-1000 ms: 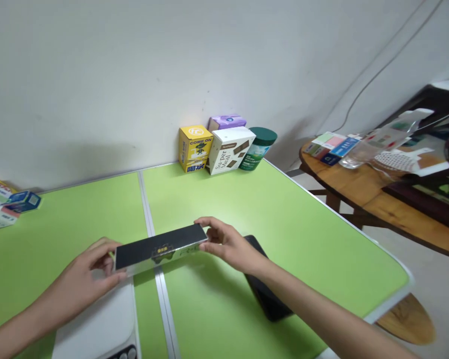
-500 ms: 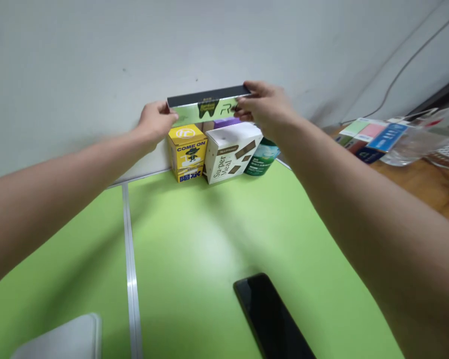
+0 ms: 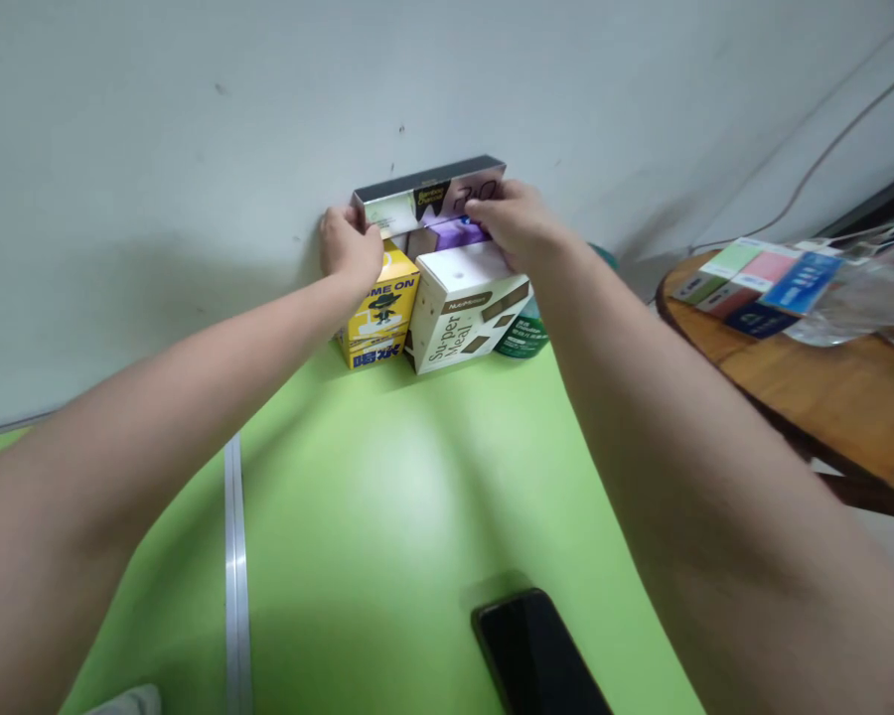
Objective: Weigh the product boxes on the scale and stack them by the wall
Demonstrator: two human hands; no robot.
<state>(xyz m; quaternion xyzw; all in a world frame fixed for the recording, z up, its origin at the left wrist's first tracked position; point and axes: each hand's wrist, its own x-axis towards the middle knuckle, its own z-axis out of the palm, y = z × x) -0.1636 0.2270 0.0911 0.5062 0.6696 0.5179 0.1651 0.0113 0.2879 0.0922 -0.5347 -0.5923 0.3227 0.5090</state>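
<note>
The long carton (image 3: 430,197), black on top and printed "Bamboo Charcoal" on its front, is held level near the wall (image 3: 194,149), above the far edge of the green table (image 3: 358,526). The left hand (image 3: 350,250) grips its left end, thumb in front; the right hand (image 3: 518,223) holds its right end, thumb on the front face. Whether the carton touches what lies below it, I cannot tell.

Just below it, a purple box (image 3: 454,234) shows behind the white "Super Meal" box (image 3: 466,313). The yellow "COME ON" box (image 3: 379,316) stands to the left of the white one, partly covered by the left hand. A green jar (image 3: 525,336) is to the right, mostly hidden by the right hand and forearm.

Nearer, a black smartphone (image 3: 540,650) lies at the table's near edge of view, right of the metal strip (image 3: 236,576). A white object (image 3: 130,700) is cut off at the lower left. Beyond the right edge, a wooden table (image 3: 849,397) bears multicoloured cartons (image 3: 752,283) beside clear plastic (image 3: 845,303).
</note>
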